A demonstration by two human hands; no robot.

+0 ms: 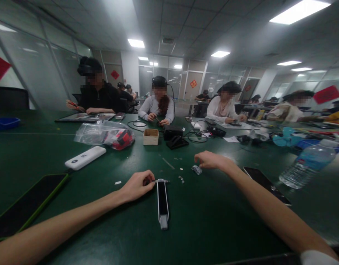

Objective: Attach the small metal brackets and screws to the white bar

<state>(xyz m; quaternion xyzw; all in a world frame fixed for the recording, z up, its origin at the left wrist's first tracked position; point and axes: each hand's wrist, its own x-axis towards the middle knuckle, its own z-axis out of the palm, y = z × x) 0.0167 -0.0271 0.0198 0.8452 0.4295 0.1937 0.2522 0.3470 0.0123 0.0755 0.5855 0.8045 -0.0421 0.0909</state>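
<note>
A slim black device with a white frame (pixel 163 201) lies lengthwise on the green table, a grey block at its near end. Across its far end runs a thin metal piece (pixel 166 181), and my left hand (pixel 139 184) pinches the left end of this piece. My right hand (pixel 209 161) is over the table further right, its fingers curled down and together; what they hold, if anything, is hidden. Just below those fingertips lies a crumpled-looking silver metal part (pixel 196 169). Between my hands are several tiny shiny pieces (pixel 181 179).
Left of me are a green-edged tablet (pixel 28 202) and a white power bank (pixel 86 157). Ahead stand a plastic bag (pixel 103 134), a small box (pixel 150 137) and a black stand (pixel 177 142). A phone (pixel 265 184) and a water bottle (pixel 307 163) lie right. Co-workers sit opposite.
</note>
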